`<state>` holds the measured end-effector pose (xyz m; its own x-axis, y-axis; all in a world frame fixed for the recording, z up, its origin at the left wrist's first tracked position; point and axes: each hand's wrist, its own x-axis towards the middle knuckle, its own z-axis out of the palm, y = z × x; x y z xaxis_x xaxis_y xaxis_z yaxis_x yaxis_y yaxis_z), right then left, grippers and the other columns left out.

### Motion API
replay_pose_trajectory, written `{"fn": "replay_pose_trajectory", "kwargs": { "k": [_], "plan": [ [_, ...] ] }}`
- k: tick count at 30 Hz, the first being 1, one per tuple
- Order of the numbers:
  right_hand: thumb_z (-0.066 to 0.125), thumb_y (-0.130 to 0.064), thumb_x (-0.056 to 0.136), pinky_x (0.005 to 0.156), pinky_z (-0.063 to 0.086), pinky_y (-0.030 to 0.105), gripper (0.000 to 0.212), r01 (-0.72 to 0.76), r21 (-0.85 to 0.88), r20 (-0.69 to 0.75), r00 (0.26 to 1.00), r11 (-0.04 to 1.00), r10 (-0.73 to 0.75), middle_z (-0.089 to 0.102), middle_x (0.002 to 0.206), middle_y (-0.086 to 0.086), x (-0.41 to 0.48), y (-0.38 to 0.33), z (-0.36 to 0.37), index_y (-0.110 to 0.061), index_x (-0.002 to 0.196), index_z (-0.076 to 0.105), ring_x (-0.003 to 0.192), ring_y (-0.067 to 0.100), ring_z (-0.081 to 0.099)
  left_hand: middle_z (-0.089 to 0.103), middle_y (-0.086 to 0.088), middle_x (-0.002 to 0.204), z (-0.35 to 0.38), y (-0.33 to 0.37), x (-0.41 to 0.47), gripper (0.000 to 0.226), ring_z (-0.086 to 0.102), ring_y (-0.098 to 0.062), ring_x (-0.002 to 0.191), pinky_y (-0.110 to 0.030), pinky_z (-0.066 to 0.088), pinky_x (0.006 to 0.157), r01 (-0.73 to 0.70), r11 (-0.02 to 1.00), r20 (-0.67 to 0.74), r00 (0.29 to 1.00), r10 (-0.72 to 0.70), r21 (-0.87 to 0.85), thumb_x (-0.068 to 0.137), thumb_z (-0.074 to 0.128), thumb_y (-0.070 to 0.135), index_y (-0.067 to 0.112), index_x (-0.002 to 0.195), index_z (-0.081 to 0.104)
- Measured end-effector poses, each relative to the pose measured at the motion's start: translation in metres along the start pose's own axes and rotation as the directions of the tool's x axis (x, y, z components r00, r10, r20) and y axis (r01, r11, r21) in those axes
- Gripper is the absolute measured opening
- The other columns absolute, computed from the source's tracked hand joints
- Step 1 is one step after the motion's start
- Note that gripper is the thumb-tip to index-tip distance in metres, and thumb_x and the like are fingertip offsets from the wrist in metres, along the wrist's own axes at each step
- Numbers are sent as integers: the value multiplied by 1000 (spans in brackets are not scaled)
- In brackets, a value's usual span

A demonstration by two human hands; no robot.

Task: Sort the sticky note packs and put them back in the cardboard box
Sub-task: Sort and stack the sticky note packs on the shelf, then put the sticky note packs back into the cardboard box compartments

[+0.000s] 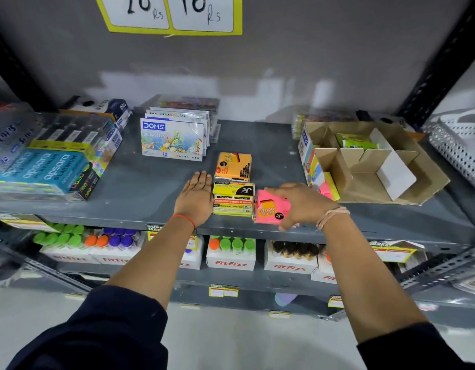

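Three sticky note packs lie on the grey shelf (pixel 156 182): an orange pack (pixel 233 166) farthest back, a yellow pack (pixel 233 199) in front of it, and a pink pack (pixel 269 208) to the yellow one's right. My right hand (pixel 301 202) grips the pink pack from its right side, near the shelf's front edge. My left hand (pixel 196 197) lies flat with straight fingers against the yellow pack's left side. The cardboard box (pixel 407 182) with dividers stands open to the right and holds green packs (pixel 356 141) in a back compartment. More pink and yellow packs (pixel 330 189) sit at its left corner.
DOMS oil pastel boxes (pixel 173 138) stand behind the packs. Apsara and pen boxes (pixel 48 161) fill the shelf's left. A DOMS carton (pixel 308 158) leans on the cardboard box's left. The lower shelf holds Fitfizz boxes (pixel 231 256) of small bottles. Price cards (pixel 172 13) hang above.
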<state>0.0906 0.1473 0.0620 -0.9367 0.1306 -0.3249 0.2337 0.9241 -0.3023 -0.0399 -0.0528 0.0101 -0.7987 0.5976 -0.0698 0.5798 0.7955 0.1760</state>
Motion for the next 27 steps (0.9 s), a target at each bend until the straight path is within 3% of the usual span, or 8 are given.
{"fn": "replay_pose_trajectory", "kwargs": {
  "k": [4,9,16,21,27],
  "plan": [
    [78,-27,59,96,38,29,91,-4,14,-125,992,1000,5,49,136,3,-7,3,6,-25,139,35,123,23,44,5,-10,158,2,4,0,54,0,-22,146,-33,4,120,1,1000,-10,1000,-1,-14,96,26,16,5,144,6],
    [79,-31,56,75,48,29,78,-51,70,-239,969,996,67,63,107,8,-22,1,7,-20,123,41,91,24,56,8,-10,157,5,7,-2,52,2,-23,146,-35,6,120,12,1000,-39,999,-13,-29,96,25,16,5,145,9],
    [79,-30,56,73,50,34,63,-43,245,-459,875,968,155,63,97,5,-50,-8,-18,-13,108,49,90,27,60,13,-9,157,4,10,-5,51,7,-25,145,-38,10,120,21,997,-51,998,-25,-75,96,26,13,6,144,13],
    [78,-37,57,73,51,34,64,-145,306,-575,760,941,304,66,101,8,-58,5,-42,-12,110,52,92,28,61,18,-8,156,2,9,-7,49,10,-25,145,-39,13,119,2,998,-43,999,-5,-57,96,25,15,6,144,17],
    [76,-34,58,65,40,30,61,-274,469,-663,519,840,539,67,99,14,-57,49,-56,-6,107,51,94,34,61,19,-7,156,3,10,-6,48,10,-24,145,-39,12,119,20,998,-46,999,-23,-63,97,25,15,7,144,18]
  ]
}}
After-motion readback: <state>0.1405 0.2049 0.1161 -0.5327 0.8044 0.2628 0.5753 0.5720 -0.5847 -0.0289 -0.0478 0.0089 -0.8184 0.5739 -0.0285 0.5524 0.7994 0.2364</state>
